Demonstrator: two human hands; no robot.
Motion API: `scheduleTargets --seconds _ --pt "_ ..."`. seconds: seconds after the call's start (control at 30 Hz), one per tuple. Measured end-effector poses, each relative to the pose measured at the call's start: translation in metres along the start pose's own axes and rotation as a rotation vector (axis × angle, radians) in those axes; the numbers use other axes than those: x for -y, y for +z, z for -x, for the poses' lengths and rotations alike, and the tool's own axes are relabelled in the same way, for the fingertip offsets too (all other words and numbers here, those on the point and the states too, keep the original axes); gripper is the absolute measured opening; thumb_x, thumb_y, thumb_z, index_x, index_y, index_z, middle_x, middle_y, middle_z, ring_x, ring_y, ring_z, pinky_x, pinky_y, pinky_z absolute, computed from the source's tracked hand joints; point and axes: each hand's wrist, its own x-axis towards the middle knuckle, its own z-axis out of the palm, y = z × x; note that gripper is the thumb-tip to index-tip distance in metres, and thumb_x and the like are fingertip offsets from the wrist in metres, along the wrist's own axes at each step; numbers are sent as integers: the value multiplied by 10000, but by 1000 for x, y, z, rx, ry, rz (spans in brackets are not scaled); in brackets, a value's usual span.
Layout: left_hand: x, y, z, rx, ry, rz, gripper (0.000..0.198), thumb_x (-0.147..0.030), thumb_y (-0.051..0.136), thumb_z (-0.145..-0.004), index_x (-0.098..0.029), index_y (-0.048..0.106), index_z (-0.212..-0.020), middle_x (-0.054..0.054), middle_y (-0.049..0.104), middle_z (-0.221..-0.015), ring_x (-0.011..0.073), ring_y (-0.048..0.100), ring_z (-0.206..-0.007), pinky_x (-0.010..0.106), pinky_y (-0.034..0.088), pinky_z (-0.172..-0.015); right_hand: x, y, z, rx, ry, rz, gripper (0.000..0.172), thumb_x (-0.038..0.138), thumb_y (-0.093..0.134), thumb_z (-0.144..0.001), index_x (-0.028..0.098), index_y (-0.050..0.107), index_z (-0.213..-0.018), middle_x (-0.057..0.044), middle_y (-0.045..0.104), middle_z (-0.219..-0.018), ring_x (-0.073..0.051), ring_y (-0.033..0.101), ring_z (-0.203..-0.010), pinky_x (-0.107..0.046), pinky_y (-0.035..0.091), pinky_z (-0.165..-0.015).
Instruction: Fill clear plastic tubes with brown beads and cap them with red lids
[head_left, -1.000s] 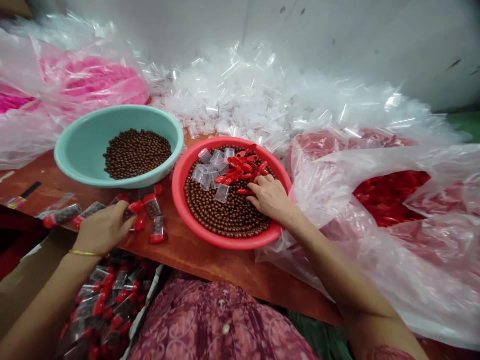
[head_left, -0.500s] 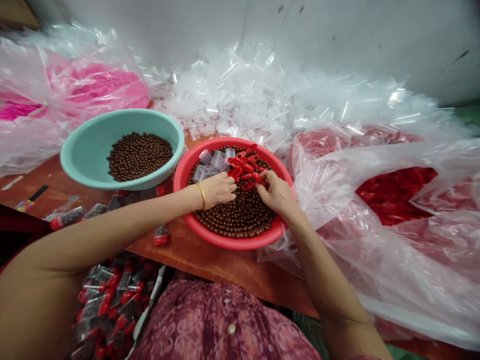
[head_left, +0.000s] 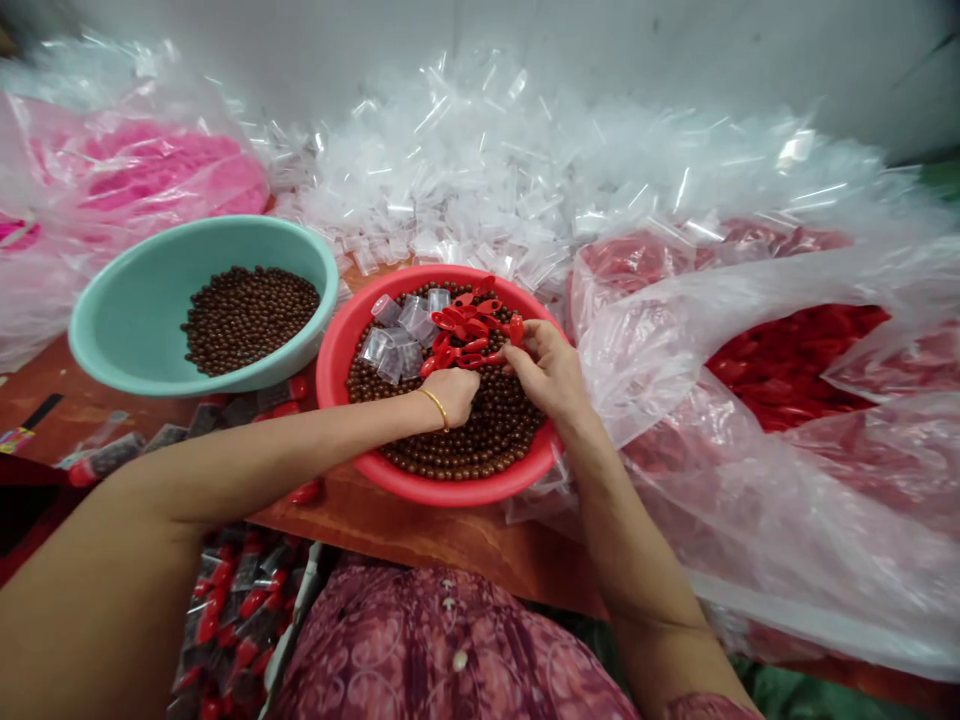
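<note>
Over the red basin full of small brown balls, both my hands are at work. My left hand, with a gold bracelet at the wrist, is closed and low against the balls; its fingers point down and what they hold is hidden. My right hand pinches a small red plastic cap between thumb and fingers at the basin's right side. Loose red plastic caps lie in a heap on the balls between the hands. Several clear plastic cups sit left of that heap.
A teal basin with more brown balls stands at left. Behind is a large pile of clear cups. An opened bag of red pieces lies right; a pink-filled bag back left. Filled red-capped containers fill a box below.
My left hand has moved down and right, away from the red caps to the balls. My right hand stays near the basin's right side with a red cap. The view has shifted slightly.
</note>
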Motion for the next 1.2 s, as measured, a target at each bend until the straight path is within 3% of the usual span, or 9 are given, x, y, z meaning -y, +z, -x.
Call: scheduleTargets --seconds 0.13,0.33,0.43,0.6,0.7,0.77,0.87,1.0,1.2 --pt "3 1 -8 -52 -7 133 202 -252 567 -776 -137 594 -940 70 667 -926 200 633 -893 275 493 -755 1 -4 -2 -131 4 -145 188 340 535 -756 209 544 -890 -8 629 -806 -164 594 -767 -325 471 -750" --pt "23 -7 12 -162 206 1160 252 -190 652 -685 -128 529 -895 1 625 -842 108 595 -787 264 465 -782 11 -9 1 -273 -22 -255 179 357 612 -710 207 542 -776 27 577 -709 -111 526 -632 -267 463 -649" --pt "23 -11 26 -167 264 1395 384 -178 714 -624 -130 544 -964 30 637 -946 120 594 -874 290 446 -849 13 -10 5 -249 21 -374 212 367 642 -691 216 507 -753 69 526 -573 -84 480 -479 -228 437 -507" --pt "18 -13 43 -169 277 1474 379 -236 740 -634 -124 548 -941 30 623 -916 114 580 -840 281 457 -822 25 -8 11 -184 97 -575 306 379 720 -619 221 476 -716 86 544 -572 -95 555 -436 -236 487 -467" --pt "18 -10 46 -117 300 1459 369 -287 717 -670 -131 527 -946 5 591 -851 94 563 -755 242 468 -718 38 -2 18 -175 27 -440 233 344 723 -642 207 546 -707 59 597 -642 -98 607 -536 -239 521 -555" --pt "19 -9 46 -123 304 1416 355 -315 687 -702 -138 514 -956 -10 563 -804 84 547 -705 208 452 -631 43 2 22 -155 -56 -281 189 314 695 -685 206 632 -827 37 635 -692 -103 621 -606 -240 525 -605" --pt "20 -10 47 -161 285 1357 309 -334 634 -748 -147 492 -951 -20 544 -773 81 542 -673 178 414 -547 46 3 27 -102 -146 -124 276 309 622 -762 209 661 -1017 -9 695 -823 -135 650 -714 -280 540 -678" --pt "20 -13 47 -170 315 1342 208 -288 584 -783 -149 473 -891 -22 540 -771 70 534 -666 191 439 -598 42 0 32 -86 -205 -55 221 291 578 -807 220 692 -982 -43 720 -943 -189 670 -856 -354 544 -791" --pt "19 -12 48 -191 317 1238 149 -282 518 -818 -159 461 -880 -29 526 -736 77 485 -624 213 420 -591 40 4 36 -79 -238 -46 233 275 568 -823 234 689 -1019 -50 716 -981 -182 674 -848 -368 548 -799"
